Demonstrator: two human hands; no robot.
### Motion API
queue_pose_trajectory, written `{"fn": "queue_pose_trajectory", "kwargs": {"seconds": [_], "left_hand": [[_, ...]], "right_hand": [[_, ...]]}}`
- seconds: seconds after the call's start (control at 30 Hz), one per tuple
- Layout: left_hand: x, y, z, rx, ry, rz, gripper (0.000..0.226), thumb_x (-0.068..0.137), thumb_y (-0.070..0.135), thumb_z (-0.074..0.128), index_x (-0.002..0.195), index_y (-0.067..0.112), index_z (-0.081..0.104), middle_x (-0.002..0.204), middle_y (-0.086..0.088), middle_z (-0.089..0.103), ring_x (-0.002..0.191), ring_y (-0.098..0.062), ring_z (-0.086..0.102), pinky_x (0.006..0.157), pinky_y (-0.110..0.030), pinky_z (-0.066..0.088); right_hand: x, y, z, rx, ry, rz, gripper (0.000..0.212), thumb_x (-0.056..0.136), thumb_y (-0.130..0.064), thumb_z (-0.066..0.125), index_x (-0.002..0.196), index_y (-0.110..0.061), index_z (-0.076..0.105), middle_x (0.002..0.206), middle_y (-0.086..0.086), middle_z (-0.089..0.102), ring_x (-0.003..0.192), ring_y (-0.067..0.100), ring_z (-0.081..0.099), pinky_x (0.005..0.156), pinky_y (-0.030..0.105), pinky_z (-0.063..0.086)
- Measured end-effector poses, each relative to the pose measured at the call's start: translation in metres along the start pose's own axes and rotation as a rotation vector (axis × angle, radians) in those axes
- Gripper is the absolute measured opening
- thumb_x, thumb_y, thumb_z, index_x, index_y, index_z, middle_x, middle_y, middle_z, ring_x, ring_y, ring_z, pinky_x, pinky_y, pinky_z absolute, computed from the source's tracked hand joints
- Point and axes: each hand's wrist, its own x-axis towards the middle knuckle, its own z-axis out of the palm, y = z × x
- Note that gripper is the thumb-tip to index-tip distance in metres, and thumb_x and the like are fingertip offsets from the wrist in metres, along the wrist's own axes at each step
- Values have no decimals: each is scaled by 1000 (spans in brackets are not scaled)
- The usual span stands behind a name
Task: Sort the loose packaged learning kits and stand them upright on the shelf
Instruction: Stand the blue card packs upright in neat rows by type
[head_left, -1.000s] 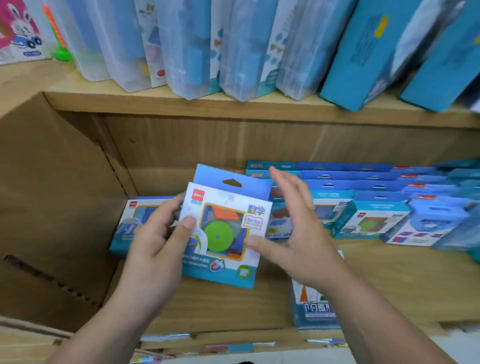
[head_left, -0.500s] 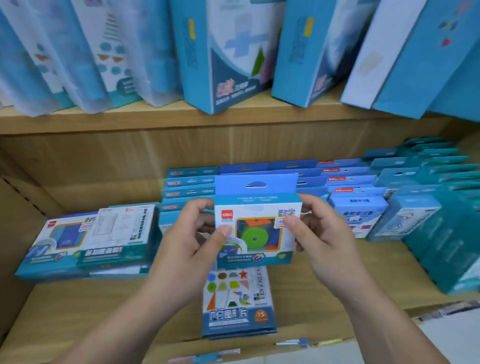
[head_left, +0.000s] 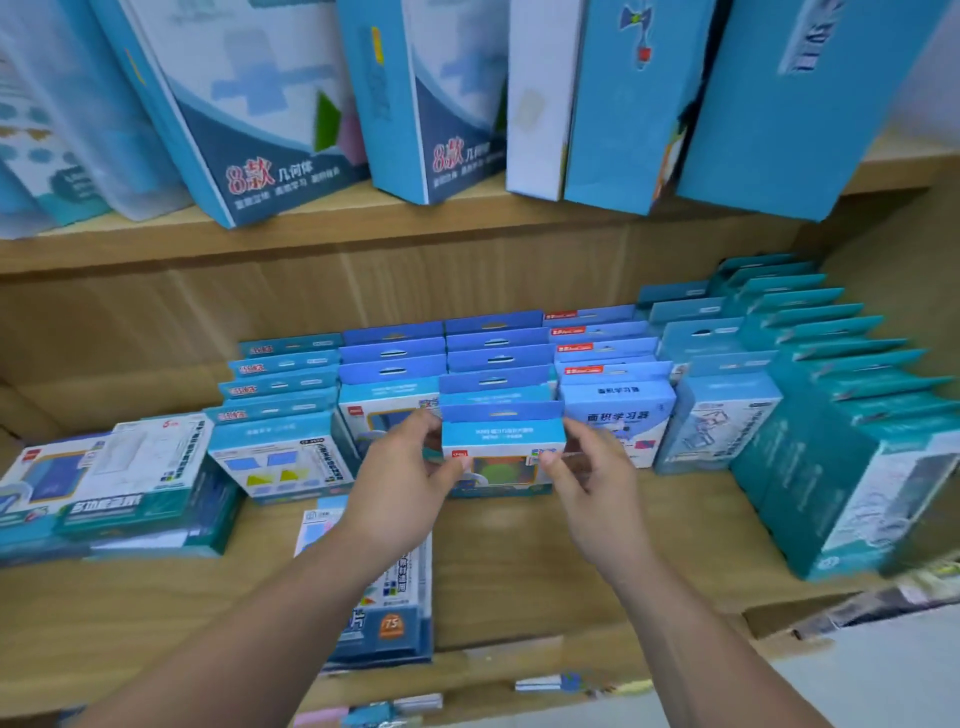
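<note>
Learning kit (head_left: 503, 439), a small blue box, stands upright at the front of a row on the wooden shelf (head_left: 519, 566). The left hand (head_left: 400, 483) and right hand (head_left: 597, 488) pinch its sides. Its picture window is blurred, and fingers hide its lower corners. A flat pack (head_left: 400, 618) lies partly hidden under the left forearm.

Blue-topped kit (head_left: 503, 441), upright, fronting shelf (head_left: 519, 545) row
</note>
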Motion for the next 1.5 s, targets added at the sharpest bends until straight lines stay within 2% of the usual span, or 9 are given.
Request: {"fn": "queue_pose_trajectory", "kwargs": {"seconds": [0.13,0.37,0.5,0.63,0.73,0.8,0.9,1.1,1.5], "left_hand": [[5,-7,9,1,69,-86,23,92,29,70,109,24,56,96,14,63,68,1,65,60,-26,49],[8,-6,21,-18,147,-107,47,86,32,76,128,19,58,109,10,68,71,15,58,76,-26,53],[12,-4,28,68,162,-97,29,86,38,73,110,21,68,100,6,75,82,-10,68,77,-36,57],[13,1,35,83,158,-92,29,88,37,71,110,18,68,98,5,75,82,-15,68,73,-38,57],[14,2,37,87,164,-94,31,88,37,71,111,17,68,97,3,75,80,-15,68,70,-37,57],[14,2,38,86,158,-91,31,89,37,71,111,16,67,97,2,75,79,-15,67,69,-37,57],[13,2,37,89,156,-81,31,90,34,71,114,15,67,101,2,74,79,-13,65,68,-30,54],[13,4,39,109,151,-69,31,90,34,70,115,15,65,104,0,74,79,-13,64,69,-30,54],[11,3,39,114,143,-50,31,91,33,69,117,16,65,108,2,74,80,-9,60,64,-23,44]], "right_hand": [[1,-2,2,53,-14,38,34,94,-17,66,128,-23,61,107,-9,57,90,-2,61,78,14,52],[-3,10,-14,-51,155,138,52,86,-35,75,133,-25,56,126,-7,46,110,9,52,94,34,50],[-8,16,-27,-81,186,174,63,83,-37,77,138,-28,48,138,-9,30,121,13,46,94,32,47],[-12,19,-34,-116,159,147,66,83,-38,77,141,-29,47,148,-6,27,132,9,36,101,26,35],[-10,21,-45,-140,143,127,55,84,-36,77,134,-27,56,144,-6,38,132,8,39,105,27,38],[-10,22,-54,-152,241,90,42,85,-36,75,124,-27,63,128,-9,49,121,14,51,99,42,50],[-11,21,-65,-208,414,111,52,84,-38,75,130,-22,57,127,-3,43,120,23,49,100,40,47],[-6,26,-69,-180,271,195,87,85,-41,75,155,-25,25,160,-5,11,144,24,32,112,36,33],[-15,32,-79,-183,187,179,82,85,-40,75,153,-33,29,163,-12,9,147,15,26,107,26,27]]}}
